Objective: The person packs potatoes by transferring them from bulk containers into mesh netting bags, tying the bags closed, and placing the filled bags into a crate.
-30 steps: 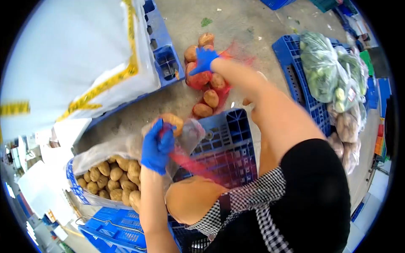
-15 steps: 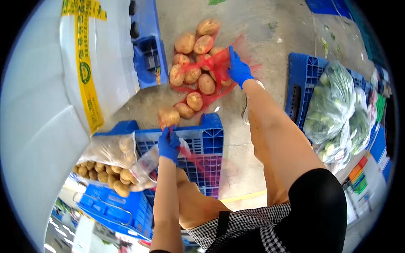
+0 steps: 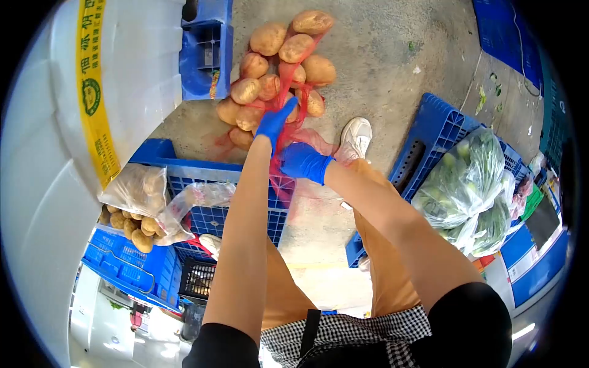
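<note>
Several potatoes (image 3: 268,38) are heaped on the concrete floor, partly under a loose red mesh bag (image 3: 287,76). My left hand (image 3: 275,124), in a blue glove, is at the near side of the heap. It is closed on the netting, one finger stretched along it; its other fingers are mostly hidden. Just below and to the right, my gloved right hand (image 3: 305,162) is curled into a fist around the gathered mesh. Red netting hangs below both hands, over the edge of a blue plastic pallet (image 3: 208,214).
At left stand a white foam box (image 3: 138,80) with yellow tape and a blue pallet (image 3: 207,58). Bagged potatoes (image 3: 132,224) lie lower left. On the right, a bag of green vegetables (image 3: 469,178) rests on another blue pallet (image 3: 417,150). My shoe (image 3: 356,136) is beside the heap.
My hands have come together at the near side of the heap: the right moved down and left, the left up and right. The lone potato by my left hand no longer shows there.
</note>
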Demonstrator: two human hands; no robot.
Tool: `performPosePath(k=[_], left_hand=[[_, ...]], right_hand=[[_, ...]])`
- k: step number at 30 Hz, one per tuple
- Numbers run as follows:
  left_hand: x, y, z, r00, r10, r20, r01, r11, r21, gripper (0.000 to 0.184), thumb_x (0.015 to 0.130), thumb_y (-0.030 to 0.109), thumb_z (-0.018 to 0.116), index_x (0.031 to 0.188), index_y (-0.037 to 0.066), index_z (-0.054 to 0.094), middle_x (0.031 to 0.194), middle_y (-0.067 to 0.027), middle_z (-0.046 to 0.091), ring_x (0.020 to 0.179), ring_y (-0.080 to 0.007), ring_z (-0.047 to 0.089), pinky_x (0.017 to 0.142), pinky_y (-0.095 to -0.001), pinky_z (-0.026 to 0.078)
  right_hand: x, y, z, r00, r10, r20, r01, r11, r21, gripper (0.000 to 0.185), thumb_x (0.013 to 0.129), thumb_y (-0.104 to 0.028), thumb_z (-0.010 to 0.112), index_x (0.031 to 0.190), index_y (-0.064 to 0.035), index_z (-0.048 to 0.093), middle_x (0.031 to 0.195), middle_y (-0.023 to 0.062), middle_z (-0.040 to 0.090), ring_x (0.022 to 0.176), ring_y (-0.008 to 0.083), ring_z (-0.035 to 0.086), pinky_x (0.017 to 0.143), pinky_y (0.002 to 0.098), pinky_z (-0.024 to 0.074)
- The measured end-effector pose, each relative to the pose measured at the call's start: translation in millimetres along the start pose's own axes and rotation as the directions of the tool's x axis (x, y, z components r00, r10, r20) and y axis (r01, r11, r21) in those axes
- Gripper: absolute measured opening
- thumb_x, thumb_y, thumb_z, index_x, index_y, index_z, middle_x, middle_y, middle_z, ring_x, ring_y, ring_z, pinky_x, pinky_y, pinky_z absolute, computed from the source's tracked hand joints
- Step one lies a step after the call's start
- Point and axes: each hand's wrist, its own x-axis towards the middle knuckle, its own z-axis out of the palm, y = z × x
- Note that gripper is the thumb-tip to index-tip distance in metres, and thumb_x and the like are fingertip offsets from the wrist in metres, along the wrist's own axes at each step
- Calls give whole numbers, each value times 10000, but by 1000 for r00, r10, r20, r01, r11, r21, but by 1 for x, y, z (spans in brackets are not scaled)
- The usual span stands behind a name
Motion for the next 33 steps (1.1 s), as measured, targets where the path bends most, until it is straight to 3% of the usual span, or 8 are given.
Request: performPosePath(k=[2, 3, 6, 9, 16, 19, 29, 33], left_hand=[[24, -1, -2, 996, -84, -40, 93, 932, 351, 420, 810, 428, 580, 1041, 78, 562, 871, -58, 595, 754, -180, 552, 699, -290, 458], [35, -11, -12, 997, -66, 50, 70, 995, -73, 383, 838, 327, 547, 1114, 62, 536, 956, -61, 578, 802, -164, 552, 718, -281, 458], [15, 1, -28, 984, -151, 89, 172, 934, -314, 324, 858, 270, 515, 1088, 42, 544, 955, -45, 570, 796, -151, 544, 688, -268, 452], [-17, 19, -66, 975, -45, 216, 107, 953, -284, 199, 858, 228, 522, 919, 48, 582, 806, -45, 597, 702, -154, 566, 600, -253, 455], [-50, 30, -81, 999, 27, 36, -37, 951, 307, 283, 860, 278, 527, 964, 31, 617, 921, -48, 616, 817, -136, 557, 718, -261, 441], [-24, -13, -72, 994, -105, 26, 107, 992, -72, 305, 869, 278, 521, 1003, 18, 607, 961, -64, 619, 843, -151, 561, 750, -271, 444], [-22, -15, -25, 967, -182, 180, 231, 922, -311, 201, 882, 252, 506, 918, 69, 581, 814, -66, 593, 718, -162, 551, 673, -278, 459], [-13, -24, -29, 940, -219, 262, 326, 804, -498, 209, 888, 280, 504, 804, 91, 538, 654, -22, 503, 530, -124, 458, 495, -247, 388]], right_hand=[[2, -34, -2, 981, 195, 4, -177, 897, -406, 196, 769, -186, 549, 916, -85, 632, 850, 138, 636, 796, 264, 617, 706, 341, 479], [5, -20, -4, 989, 99, 110, -34, 875, -483, 217, 764, -185, 561, 946, -84, 625, 890, 120, 636, 842, 235, 615, 736, 336, 473], [-3, -4, -47, 907, 6, -422, -77, 985, -153, 220, 777, -270, 552, 850, -76, 626, 802, 146, 628, 724, 316, 599, 673, 397, 473], [3, 54, -75, 448, 442, -777, 131, 827, 546, 141, 771, -74, 566, 907, -41, 584, 775, 77, 606, 685, 175, 583, 579, 313, 470], [56, 12, -35, 830, 518, -209, 89, 247, 965, 350, 768, -127, 586, 1067, -14, 444, 789, 157, 602, 661, 268, 606, 546, 375, 485], [48, -34, 0, 718, 439, -540, -371, 898, 236, 532, 808, -130, 527, 1287, -10, 332, 1018, 205, 577, 631, 289, 613, 530, 384, 481], [-16, -15, 25, 787, -87, -611, 105, 994, -7, 474, 753, 21, 477, 1223, -37, 475, 1263, 214, 450, 1073, 359, 499, 858, 401, 445], [-17, 0, 8, 401, 10, -916, 35, 999, 26, 457, 753, 89, 494, 1195, -26, 500, 1231, 155, 486, 1062, 278, 522, 889, 309, 416]])
